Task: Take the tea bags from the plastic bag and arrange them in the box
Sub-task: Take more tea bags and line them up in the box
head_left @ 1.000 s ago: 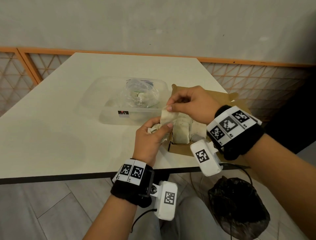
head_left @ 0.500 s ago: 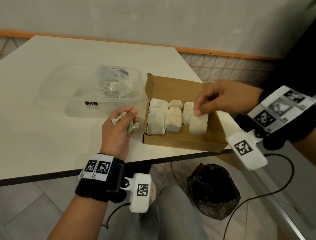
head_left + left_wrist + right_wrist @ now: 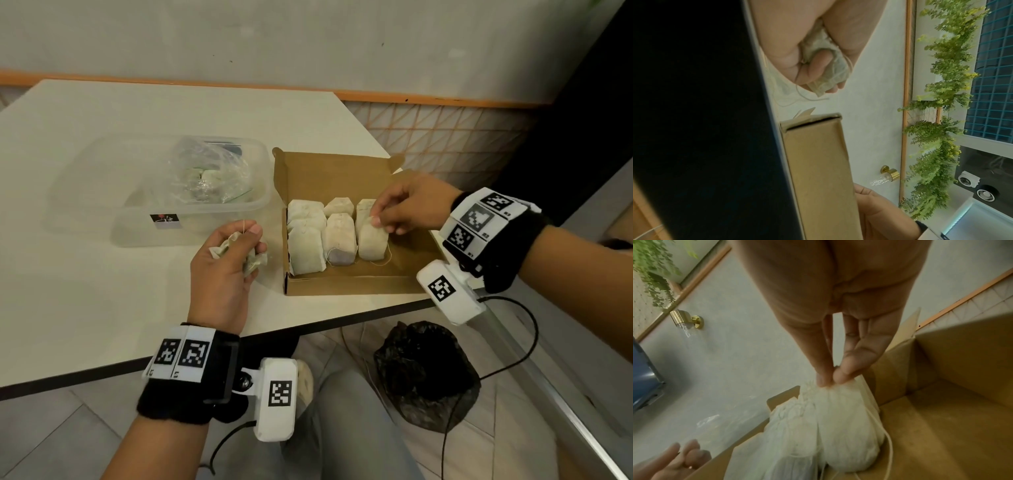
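An open brown cardboard box [image 3: 346,286] lies near the table's front edge with several tea bags standing in rows inside. My right hand [image 3: 378,219] pinches the top of the rightmost front tea bag [image 3: 371,243], thumb and forefinger closed on its upper edge [image 3: 830,382]. My left hand [image 3: 239,246] stays left of the box and grips a crumpled bunch of tea bags [image 3: 824,71], their strings dangling. The clear plastic bag [image 3: 209,174], with a few tea bags in it, lies inside a transparent tub.
The transparent tub [image 3: 102,192] sits left of the box on the white table [image 3: 85,291]. A black bag [image 3: 424,373] lies on the floor below the table edge. Cables trail from the wrist cameras. The box's right half [image 3: 411,253] is bare cardboard.
My right hand carried a tea bag from over my left hand into the box and set it in the right row. My left hand drew back left with its bunch. The view shifted right.
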